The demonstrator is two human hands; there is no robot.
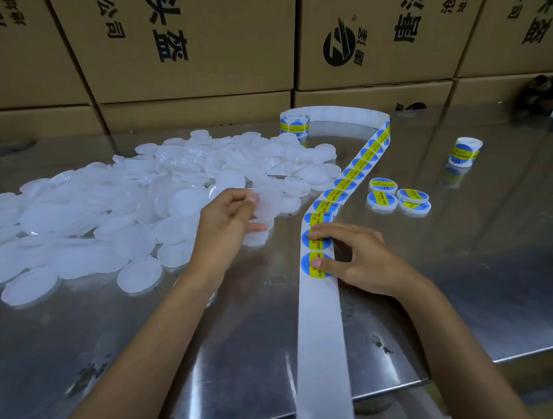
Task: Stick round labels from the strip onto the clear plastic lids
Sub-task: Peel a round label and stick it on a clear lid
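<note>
So the whole thing hinges on the strip (320,293): it runs lengthwise away from the person, from the table edge under the right hand (350,257) up toward the roll (294,123) at the far end, with the nearest label (315,265) sitting right under that hand's fingertips. The right hand rests on the strip with fingers loosely bent, touching the two closest labels, looks like it's about to peel one, though I can't tell if an edge is lifted yet. The left hand (227,221) pinches a bare lid (267,205) just to the left of the strip, held up off the table. The pile of lids (110,202) spreads out further left; four finished lids (399,199) sit beyond the right hand.
</note>
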